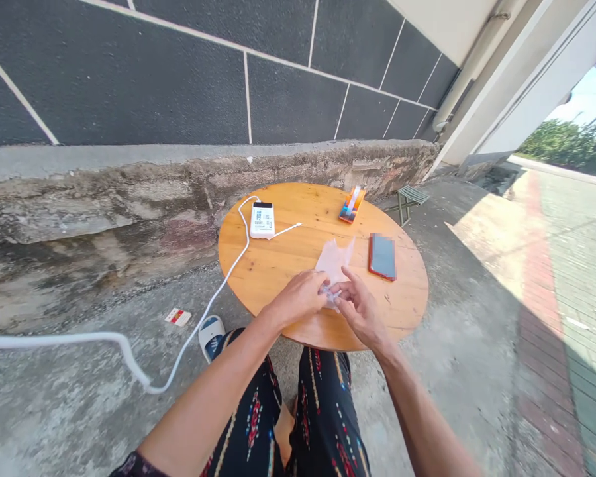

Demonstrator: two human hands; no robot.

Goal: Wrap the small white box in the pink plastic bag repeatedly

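Observation:
Both hands meet over the near part of a round wooden table [298,324]. Between them lies a thin, pale, see-through sheet [334,260], like tissue or plastic film, its far end spread on the wood and its near end crumpled. My left hand [305,295] has its fingers curled closed on the crumpled end. My right hand [360,308] pinches the same end with thumb and fingers, its index finger raised. Something small and shiny shows at the fingertips, too small to name. To the right of the sheet is a phone [382,256] with a red edge.
A white power bank [262,222] with a short cable sits at the table's far left. A white cord [223,285] runs off its left side to the ground. An orange packet [352,204] lies at the back. Beyond are a folding stool [412,197] and a tiled wall [189,79].

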